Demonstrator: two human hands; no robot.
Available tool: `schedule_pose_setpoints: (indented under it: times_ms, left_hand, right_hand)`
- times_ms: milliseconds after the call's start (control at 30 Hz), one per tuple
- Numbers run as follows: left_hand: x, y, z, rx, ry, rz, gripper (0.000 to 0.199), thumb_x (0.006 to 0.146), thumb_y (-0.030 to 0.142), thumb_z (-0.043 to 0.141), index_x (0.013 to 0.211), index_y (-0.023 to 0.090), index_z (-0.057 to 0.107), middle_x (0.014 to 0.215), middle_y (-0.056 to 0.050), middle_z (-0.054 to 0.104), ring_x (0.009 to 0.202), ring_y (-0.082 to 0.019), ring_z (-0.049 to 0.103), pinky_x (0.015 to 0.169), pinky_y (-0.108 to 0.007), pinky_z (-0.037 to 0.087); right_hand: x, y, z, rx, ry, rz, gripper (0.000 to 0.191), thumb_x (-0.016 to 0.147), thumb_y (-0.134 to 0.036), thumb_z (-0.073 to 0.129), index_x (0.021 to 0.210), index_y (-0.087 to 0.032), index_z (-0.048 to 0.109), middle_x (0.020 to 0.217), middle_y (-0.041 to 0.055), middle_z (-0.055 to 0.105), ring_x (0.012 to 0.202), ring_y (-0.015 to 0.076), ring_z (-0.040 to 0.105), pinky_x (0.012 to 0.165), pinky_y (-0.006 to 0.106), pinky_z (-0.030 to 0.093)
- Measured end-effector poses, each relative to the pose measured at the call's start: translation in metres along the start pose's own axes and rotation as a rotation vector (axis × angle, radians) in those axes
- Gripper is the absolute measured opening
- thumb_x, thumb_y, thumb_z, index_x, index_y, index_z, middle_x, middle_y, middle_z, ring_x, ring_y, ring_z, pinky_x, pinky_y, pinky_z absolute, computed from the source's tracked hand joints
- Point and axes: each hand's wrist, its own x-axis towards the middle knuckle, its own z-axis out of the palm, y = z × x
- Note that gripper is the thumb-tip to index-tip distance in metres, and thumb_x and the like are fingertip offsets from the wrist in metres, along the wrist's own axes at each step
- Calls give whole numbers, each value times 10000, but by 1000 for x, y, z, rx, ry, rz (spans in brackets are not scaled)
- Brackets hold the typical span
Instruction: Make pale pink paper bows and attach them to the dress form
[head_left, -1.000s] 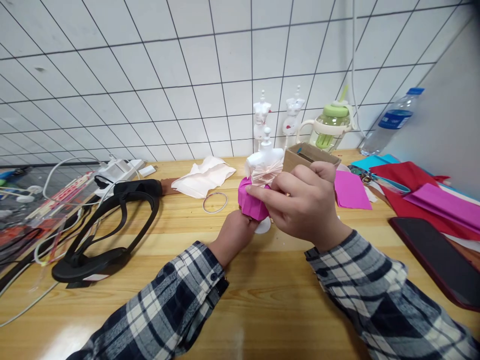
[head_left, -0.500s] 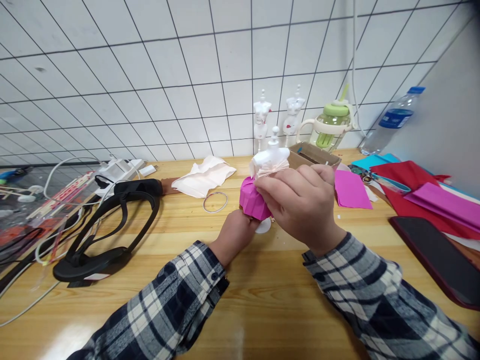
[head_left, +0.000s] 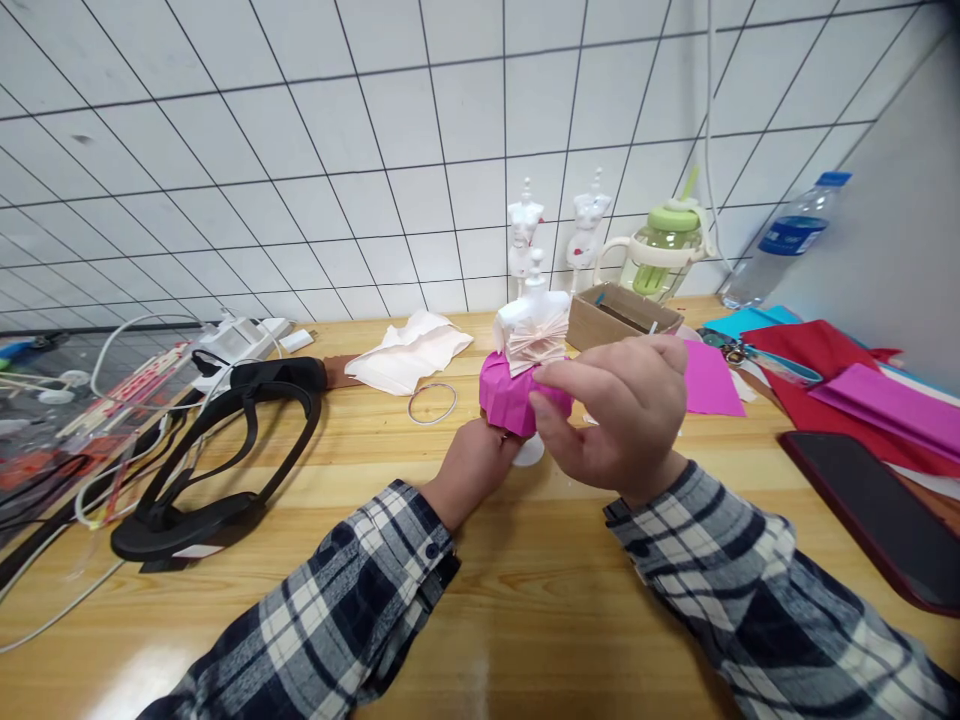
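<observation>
A small white mannequin (head_left: 534, 303) wears a pleated pale pink paper top (head_left: 537, 342) and a magenta paper skirt (head_left: 508, 398). My left hand (head_left: 480, 465) is wrapped round the mannequin's lower part, just under the skirt, and hides part of it. Its round white base (head_left: 529, 452) shows beside that hand. My right hand (head_left: 619, 415) has its thumb and index finger at the right edge of the skirt, pinching its paper. The other fingers of that hand are curled.
Two more mannequins (head_left: 525, 235) stand by the tiled wall, beside a cardboard box (head_left: 611, 318) and green-lidded jug (head_left: 667, 245). Pale crumpled paper (head_left: 409, 352) and a metal ring (head_left: 433, 404) lie behind my left hand. A black headset strap (head_left: 225, 500) is left, a phone (head_left: 870, 510) right.
My right hand has moved from the pale pink top down to the skirt's right edge, uncovering more of both. The mannequin has shifted slightly left and stands more upright.
</observation>
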Motion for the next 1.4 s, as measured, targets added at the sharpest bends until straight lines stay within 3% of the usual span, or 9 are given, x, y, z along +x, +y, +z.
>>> schedule_pose_setpoints:
  times_ms: [100,400,467,600,733,833,967,1267,1400]
  left_hand:
    - [1,0,0,57,-7,39,223,885,321,547,993,179,682,942,-96,735,882,-231,660,738,-301,496]
    - [1,-5,3,156,-20,97,244,904,345,513,933,172,683,884,-93,735,796,-213,660,670,-287,477]
    - [1,-6,3,115,-7,105,234,894,339,534,953,178,693,908,-92,738,819,-215,665,695,-290,488]
    - [2,-9,4,29,10,122,213,874,318,575,976,190,711,928,-90,745,868,-220,675,748,-294,500]
    - [3,-10,5,28,2,130,208,878,310,569,940,174,714,921,-96,749,850,-223,680,741,-298,499]
    - [4,-11,5,15,-1,149,224,885,313,559,977,170,705,960,-103,746,902,-234,681,777,-310,504]
    - [5,-13,6,-8,-1,155,272,881,313,564,1079,169,682,1037,-123,734,999,-253,667,831,-332,509]
    - [4,-10,1,28,-22,168,267,864,255,572,1099,193,683,1054,-104,732,1032,-253,658,840,-325,509]
    - [2,-11,2,88,-37,182,276,894,297,537,1107,189,675,1051,-111,728,1029,-261,660,843,-336,506]
  right_hand:
    - [-2,4,0,-73,-47,53,176,831,-295,586,966,-336,691,695,-13,602,650,177,489,735,400,282]
    - [-4,4,3,-55,-141,-40,221,804,-251,561,919,-375,703,631,-38,554,627,151,422,724,386,264]
    - [-6,8,2,-44,-66,13,227,801,-247,553,943,-352,695,636,-25,547,626,160,433,735,395,277]
    - [-4,16,1,-45,87,255,142,822,-235,522,846,-253,661,630,4,517,643,183,485,755,406,312]
    - [4,18,4,-13,63,327,115,822,-278,566,757,-210,632,613,-15,490,622,159,497,703,364,321]
    - [7,16,7,7,6,362,158,807,-359,625,851,-207,639,641,-31,490,632,148,497,698,344,325]
    - [6,17,10,129,-60,413,362,741,-445,703,998,-215,593,700,-45,498,652,140,510,707,332,366]
    - [9,18,12,417,-95,609,574,733,-350,740,1230,-251,471,825,-16,469,657,130,444,579,279,397]
    - [13,18,8,486,-127,667,553,741,-331,733,1232,-267,486,895,-6,490,606,109,373,554,273,380]
